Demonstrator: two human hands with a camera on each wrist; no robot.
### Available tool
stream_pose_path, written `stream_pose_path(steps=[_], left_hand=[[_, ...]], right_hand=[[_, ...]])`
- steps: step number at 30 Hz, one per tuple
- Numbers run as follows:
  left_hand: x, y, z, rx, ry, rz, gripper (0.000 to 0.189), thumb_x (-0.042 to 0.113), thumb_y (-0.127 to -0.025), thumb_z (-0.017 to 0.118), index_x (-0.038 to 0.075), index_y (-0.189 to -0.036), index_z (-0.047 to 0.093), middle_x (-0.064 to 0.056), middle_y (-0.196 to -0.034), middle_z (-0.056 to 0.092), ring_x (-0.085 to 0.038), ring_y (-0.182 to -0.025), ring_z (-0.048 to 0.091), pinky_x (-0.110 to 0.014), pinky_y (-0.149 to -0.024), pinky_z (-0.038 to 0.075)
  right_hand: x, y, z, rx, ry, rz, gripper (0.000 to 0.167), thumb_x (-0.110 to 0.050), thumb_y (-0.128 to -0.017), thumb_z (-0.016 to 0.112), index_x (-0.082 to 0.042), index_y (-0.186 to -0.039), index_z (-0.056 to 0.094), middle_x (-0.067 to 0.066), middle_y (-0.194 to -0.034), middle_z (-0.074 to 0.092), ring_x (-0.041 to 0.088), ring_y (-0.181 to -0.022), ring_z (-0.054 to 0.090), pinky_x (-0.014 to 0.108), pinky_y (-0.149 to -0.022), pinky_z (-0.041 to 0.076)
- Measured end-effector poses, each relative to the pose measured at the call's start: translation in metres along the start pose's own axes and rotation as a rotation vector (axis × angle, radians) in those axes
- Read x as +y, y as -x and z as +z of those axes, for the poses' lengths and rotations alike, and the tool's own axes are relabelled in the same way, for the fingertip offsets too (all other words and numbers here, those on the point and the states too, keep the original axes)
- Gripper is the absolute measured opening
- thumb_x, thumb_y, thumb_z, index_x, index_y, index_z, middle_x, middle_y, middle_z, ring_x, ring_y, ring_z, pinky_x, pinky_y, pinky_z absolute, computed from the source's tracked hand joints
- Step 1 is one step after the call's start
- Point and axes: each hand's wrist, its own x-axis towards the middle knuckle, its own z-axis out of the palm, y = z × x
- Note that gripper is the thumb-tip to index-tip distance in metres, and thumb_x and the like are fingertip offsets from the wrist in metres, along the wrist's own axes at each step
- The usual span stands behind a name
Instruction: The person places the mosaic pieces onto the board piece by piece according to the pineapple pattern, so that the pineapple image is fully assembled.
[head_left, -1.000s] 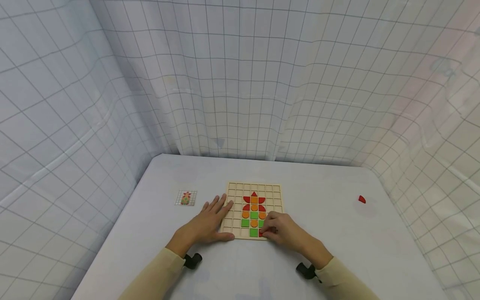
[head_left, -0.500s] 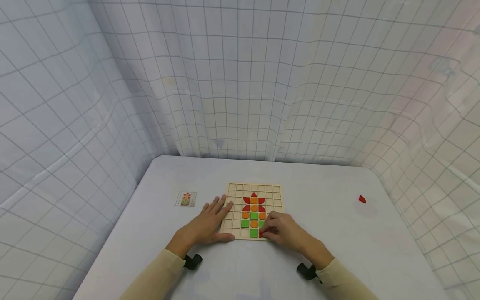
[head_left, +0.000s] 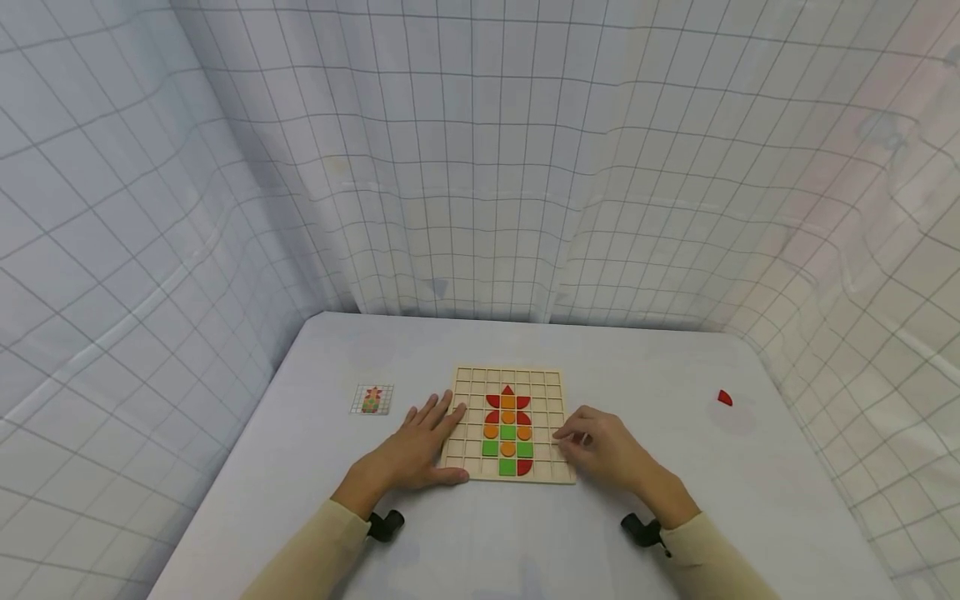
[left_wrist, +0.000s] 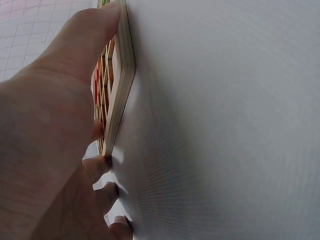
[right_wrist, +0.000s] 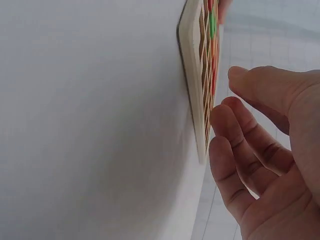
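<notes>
A wooden grid board (head_left: 542, 468) lies flat on the table with red, orange and green pieces set in its squares. At its bottom row, a red quarter-circle piece (head_left: 524, 467) sits beside a green square (head_left: 507, 467). My left hand (head_left: 412, 452) rests spread on the board's left edge, thumb at the near corner and fingers along the side. Just over the board's right edge hovers my right hand (head_left: 603, 447). Its fingers (right_wrist: 227, 160) are loosely bent, and a gap shows between them and the thumb (right_wrist: 250, 80); nothing is held.
To the left of the board lies a small pattern card (head_left: 371, 399) with a printed grid figure. Another red quarter-circle (head_left: 724, 398) lies alone far to the right on the white table (head_left: 645, 358). Gridded white curtains (head_left: 495, 167) enclose the back and sides.
My right hand has let go of the red quarter-circle piece in the bottom row and moved right to the board's edge. The left hand has stayed in place.
</notes>
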Motion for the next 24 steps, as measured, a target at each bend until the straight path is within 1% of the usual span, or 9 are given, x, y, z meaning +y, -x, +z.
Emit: stream_pose_path(steps=[5,7,9,12,15,17,19,21,24], left_hand=[[-0.001,0.000,0.002,0.005,-0.004,0.005,0.116,0.064,-0.101,0.086,0.006,-0.185,0.029,-0.026,-0.195,0.015,-0.053,-0.182,0.018,-0.077,-0.144,0.022],[-0.001,0.000,0.002,0.008,-0.007,0.008,0.116,0.064,-0.102,0.085,0.005,-0.185,0.029,-0.027,-0.195,0.015,-0.053,-0.182,0.018,-0.077,-0.144,0.022],[-0.001,-0.001,0.002,0.008,-0.008,0.008,0.116,0.063,-0.102,0.085,0.005,-0.185,0.029,-0.027,-0.195,0.015,-0.053,-0.182,0.018,-0.077,-0.144,0.022],[-0.001,0.000,0.002,0.008,-0.005,0.005,0.116,0.063,-0.102,0.086,0.005,-0.185,0.029,-0.027,-0.195,0.015,-0.053,-0.182,0.018,-0.077,-0.144,0.022],[0.000,0.000,0.001,0.005,-0.004,-0.001,0.116,0.063,-0.102,0.086,0.006,-0.185,0.028,-0.026,-0.196,0.014,-0.053,-0.182,0.017,-0.077,-0.144,0.021],[0.000,0.000,0.001,0.002,-0.006,-0.003,0.116,0.063,-0.102,0.085,0.006,-0.185,0.028,-0.026,-0.196,0.014,-0.052,-0.182,0.017,-0.076,-0.144,0.021],[0.000,0.000,0.001,0.001,-0.007,-0.001,0.116,0.063,-0.102,0.085,0.006,-0.185,0.028,-0.026,-0.196,0.014,-0.053,-0.182,0.017,-0.076,-0.144,0.021],[0.000,0.000,0.001,0.002,-0.007,0.002,0.116,0.063,-0.102,0.085,0.006,-0.185,0.028,-0.026,-0.196,0.014,-0.053,-0.182,0.017,-0.077,-0.144,0.021],[-0.001,0.000,0.002,0.001,-0.004,0.002,0.116,0.064,-0.102,0.085,0.006,-0.185,0.028,-0.026,-0.195,0.014,-0.053,-0.182,0.017,-0.077,-0.144,0.021]], right_hand=[[0.021,0.008,-0.016,0.061,0.071,0.084,0.022,-0.003,-0.101,0.090,-0.009,-0.123,0.088,0.003,-0.116,0.079,0.014,-0.099,0.077,0.031,-0.085,0.068],[0.029,0.012,-0.022,0.084,0.106,0.120,0.026,-0.005,-0.101,0.090,-0.007,-0.127,0.087,0.006,-0.119,0.078,0.020,-0.103,0.079,0.035,-0.087,0.069],[0.037,0.017,-0.029,0.102,0.125,0.158,0.030,-0.007,-0.101,0.091,-0.005,-0.131,0.086,0.010,-0.124,0.077,0.025,-0.107,0.079,0.042,-0.090,0.070],[0.048,0.024,-0.039,0.116,0.149,0.216,0.038,-0.012,-0.103,0.091,-0.002,-0.138,0.083,0.019,-0.134,0.075,0.037,-0.119,0.078,0.057,-0.101,0.069],[0.059,0.031,-0.049,0.107,0.162,0.271,0.047,-0.019,-0.105,0.089,0.000,-0.147,0.077,0.027,-0.147,0.070,0.050,-0.134,0.070,0.070,-0.112,0.062],[0.066,0.037,-0.054,0.096,0.172,0.309,0.055,-0.024,-0.107,0.088,0.001,-0.153,0.073,0.032,-0.156,0.064,0.058,-0.143,0.062,0.076,-0.117,0.056],[0.072,0.042,-0.061,0.088,0.175,0.351,0.061,-0.030,-0.108,0.086,0.002,-0.158,0.069,0.035,-0.163,0.058,0.064,-0.148,0.055,0.083,-0.118,0.051],[0.078,0.047,-0.068,0.088,0.186,0.387,0.067,-0.034,-0.109,0.085,0.002,-0.161,0.064,0.038,-0.169,0.051,0.069,-0.151,0.049,0.089,-0.117,0.047],[0.089,0.054,-0.077,0.088,0.226,0.440,0.073,-0.040,-0.111,0.081,0.003,-0.166,0.058,0.040,-0.175,0.043,0.075,-0.154,0.041,0.093,-0.113,0.043]])
